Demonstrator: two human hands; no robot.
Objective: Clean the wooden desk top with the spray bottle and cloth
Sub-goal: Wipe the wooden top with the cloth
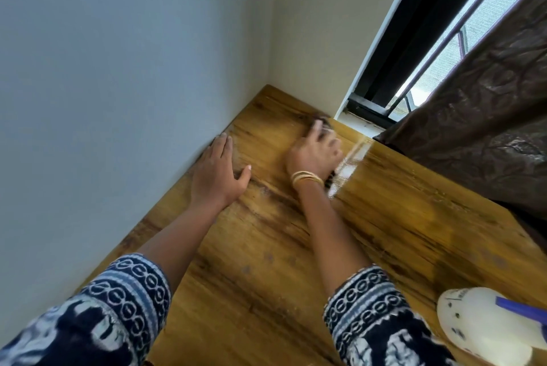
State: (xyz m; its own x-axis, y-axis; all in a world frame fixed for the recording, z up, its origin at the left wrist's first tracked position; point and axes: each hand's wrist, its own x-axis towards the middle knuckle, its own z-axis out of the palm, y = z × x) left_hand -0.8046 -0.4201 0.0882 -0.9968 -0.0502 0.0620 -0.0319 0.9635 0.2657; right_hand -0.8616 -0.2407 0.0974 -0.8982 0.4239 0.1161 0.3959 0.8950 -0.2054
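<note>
A: Wiping far corner of table [384, 217]; right hand [310, 155] gripping dark cloth [321, 124], left hand [217, 170] resting flat, fingers apart

B: Risking elbowing spray bottle [479, 324] at near edge

Desk top [384, 217]: honey-yellow wood grain with dark brown streaks. Sleeves [118, 306]: navy and white, with bands of chain-like ovals. Bangles [306, 178]: gold. Cloth [321, 124]: dark, blurred. Spray bottle [473, 324]: translucent white with small dark marks and a blue-violet part. Curtain [488, 117]: dark brown, embossed leaf-like pattern. Window frame [408, 25]: black. Walls [118, 69]: pale grey-white.
</note>
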